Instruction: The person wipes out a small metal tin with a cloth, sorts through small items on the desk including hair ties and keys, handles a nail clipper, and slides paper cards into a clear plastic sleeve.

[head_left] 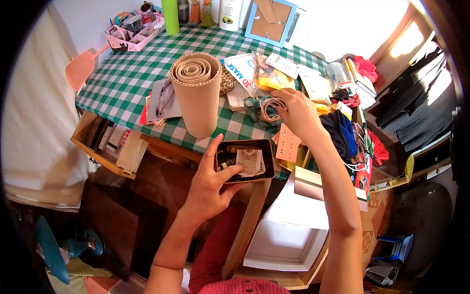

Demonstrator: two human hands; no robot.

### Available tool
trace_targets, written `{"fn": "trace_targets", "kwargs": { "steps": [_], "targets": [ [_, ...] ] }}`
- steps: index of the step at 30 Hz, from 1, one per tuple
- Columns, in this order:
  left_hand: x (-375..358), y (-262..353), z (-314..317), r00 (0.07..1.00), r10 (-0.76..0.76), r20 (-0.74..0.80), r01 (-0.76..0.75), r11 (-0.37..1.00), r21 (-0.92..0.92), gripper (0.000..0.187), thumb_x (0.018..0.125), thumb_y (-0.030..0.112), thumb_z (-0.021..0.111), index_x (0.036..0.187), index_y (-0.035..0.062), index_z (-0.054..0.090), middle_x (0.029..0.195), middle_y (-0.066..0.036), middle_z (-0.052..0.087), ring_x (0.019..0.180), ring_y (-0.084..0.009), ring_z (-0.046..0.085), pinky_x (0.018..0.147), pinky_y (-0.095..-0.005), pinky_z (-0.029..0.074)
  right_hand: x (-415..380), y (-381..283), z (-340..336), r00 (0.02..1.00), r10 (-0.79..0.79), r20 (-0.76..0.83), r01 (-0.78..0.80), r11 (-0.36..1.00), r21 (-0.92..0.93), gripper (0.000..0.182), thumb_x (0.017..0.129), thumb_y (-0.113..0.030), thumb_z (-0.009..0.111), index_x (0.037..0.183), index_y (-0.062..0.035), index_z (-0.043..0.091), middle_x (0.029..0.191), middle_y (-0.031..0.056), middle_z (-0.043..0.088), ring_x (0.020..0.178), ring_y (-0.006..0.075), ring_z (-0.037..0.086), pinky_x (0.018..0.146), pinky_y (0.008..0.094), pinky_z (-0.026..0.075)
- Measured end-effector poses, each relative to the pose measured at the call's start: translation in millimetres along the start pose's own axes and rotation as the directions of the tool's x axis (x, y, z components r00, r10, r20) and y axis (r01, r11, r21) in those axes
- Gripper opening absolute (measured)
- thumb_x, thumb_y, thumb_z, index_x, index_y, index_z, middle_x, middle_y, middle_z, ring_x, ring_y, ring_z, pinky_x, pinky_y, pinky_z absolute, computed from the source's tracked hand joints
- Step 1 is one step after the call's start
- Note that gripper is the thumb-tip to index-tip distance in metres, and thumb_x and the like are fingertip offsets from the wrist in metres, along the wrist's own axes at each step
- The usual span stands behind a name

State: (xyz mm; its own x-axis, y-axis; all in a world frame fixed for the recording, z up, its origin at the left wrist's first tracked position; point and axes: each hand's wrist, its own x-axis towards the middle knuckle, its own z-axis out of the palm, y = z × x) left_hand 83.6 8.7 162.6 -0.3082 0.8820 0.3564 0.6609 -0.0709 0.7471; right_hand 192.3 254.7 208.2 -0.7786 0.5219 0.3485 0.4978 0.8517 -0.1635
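My left hand [208, 188] grips a small dark rectangular tin [268, 152] at the table's front edge, its thumb reaching over the near rim. Inside the tin lie folded paper notes [251, 161] and small items I cannot make out. My right hand [296, 110] is over the table, its fingers closed on a coil of pale pinkish cord [270, 110]. Dark green cord or fabric [253, 109] lies beside the coil. Just below this hand is an orange printed card [288, 143]. A rolled cardboard tube [197, 100] stands upright left of the tin.
On the checkered tablecloth [128, 73] are a 3D mask packet [240, 73], a picture frame [270, 20], a pink organizer [139, 41] and piled items at right. Open drawers jut out below, the left drawer [110, 144] and one holding a white box [286, 240].
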Motion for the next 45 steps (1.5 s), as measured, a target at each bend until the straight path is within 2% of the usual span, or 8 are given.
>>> {"fn": "trace_targets", "kwargs": {
  "steps": [5,15,17,22,33,36,38,45],
  "targets": [
    [0,2,-1,1.000,0.002,-0.003,-0.002,1.000,0.004,0.034,0.066,0.006,0.080,0.097,0.0109,0.070,0.148,-0.020,0.027,0.136,-0.0393,0.031,0.108,-0.0439,0.033,19,3,12,0.972,0.075,0.222,-0.036,0.984,-0.174,0.037,0.075,-0.006,0.069,0.112,-0.0087,0.064,0.110,0.0144,0.063,0.102,0.0325,0.060,0.085,0.0418,0.049],
    [1,3,-1,1.000,-0.022,-0.007,0.022,1.000,-0.005,0.033,0.065,0.003,0.079,0.096,0.0106,0.071,0.148,-0.020,0.028,0.135,-0.0380,0.033,0.107,-0.0433,0.035,28,13,19,0.970,0.023,0.243,0.030,0.978,-0.209,0.028,0.075,-0.005,0.071,0.102,-0.0066,0.063,0.092,0.0134,0.066,0.087,0.0352,0.064,0.077,0.0409,0.051],
    [1,3,-1,1.000,-0.023,-0.006,0.023,0.999,-0.024,0.033,0.065,0.003,0.079,0.096,0.0101,0.071,0.148,-0.019,0.028,0.135,-0.0383,0.033,0.107,-0.0433,0.035,27,25,14,0.991,-0.002,0.137,-0.025,0.980,0.196,0.024,0.076,0.000,0.068,0.099,-0.0036,0.062,0.085,0.0159,0.066,0.081,0.0343,0.064,0.071,0.0374,0.049],
    [1,3,-1,1.000,-0.018,-0.015,0.018,1.000,-0.023,0.033,0.065,0.003,0.079,0.097,0.0097,0.071,0.148,-0.019,0.029,0.134,-0.0385,0.034,0.106,-0.0437,0.036,34,44,-10,0.992,0.079,0.093,-0.112,0.895,0.432,0.019,0.081,0.004,0.067,0.098,0.0033,0.058,0.081,0.0015,0.061,0.076,0.0071,0.055,0.067,0.0260,0.047],
    [7,-4,7,0.999,0.020,-0.050,-0.020,1.000,0.000,0.033,0.067,0.005,0.080,0.097,0.0102,0.069,0.149,-0.020,0.028,0.132,-0.0395,0.038,0.104,-0.0429,0.038,33,22,-76,0.998,0.055,0.020,-0.054,0.721,0.691,0.017,0.084,-0.006,0.069,0.097,0.0010,0.061,0.077,-0.0022,0.060,0.070,0.0037,0.051,0.061,0.0223,0.044],
    [10,-10,12,0.995,0.076,-0.058,-0.072,0.994,0.077,0.056,0.067,0.006,0.081,0.118,0.0119,0.058,0.149,-0.020,0.027,0.132,-0.0389,0.038,0.102,-0.0421,0.040,32,8,-99,0.994,0.011,0.107,-0.079,0.752,0.654,0.021,0.085,-0.005,0.068,0.102,-0.0021,0.057,0.087,-0.0006,0.065,0.078,0.0047,0.058,0.070,0.0187,0.047],
    [11,-16,20,0.991,-0.020,-0.129,-0.005,0.981,-0.195,0.088,0.066,0.004,0.082,0.139,0.0119,0.033,0.150,-0.018,0.025,0.132,-0.0359,0.037,0.103,-0.0416,0.042,27,-5,-109,0.993,0.009,0.116,-0.084,0.742,0.666,0.020,0.085,-0.004,0.068,0.103,-0.0023,0.058,0.088,0.0005,0.066,0.078,0.0056,0.059,0.070,0.0192,0.048],
    [5,-19,32,0.963,-0.109,-0.245,0.018,0.939,-0.344,0.112,0.064,0.002,0.083,0.148,0.0122,0.009,0.151,-0.016,0.019,0.135,-0.0318,0.031,0.108,-0.0434,0.037,1,-48,-88,0.964,-0.016,0.265,-0.164,0.751,0.640,0.013,0.083,-0.006,0.069,0.094,-0.0013,0.065,0.081,0.0066,0.066,0.072,0.0103,0.059,0.063,0.0258,0.048]
  ]
}}
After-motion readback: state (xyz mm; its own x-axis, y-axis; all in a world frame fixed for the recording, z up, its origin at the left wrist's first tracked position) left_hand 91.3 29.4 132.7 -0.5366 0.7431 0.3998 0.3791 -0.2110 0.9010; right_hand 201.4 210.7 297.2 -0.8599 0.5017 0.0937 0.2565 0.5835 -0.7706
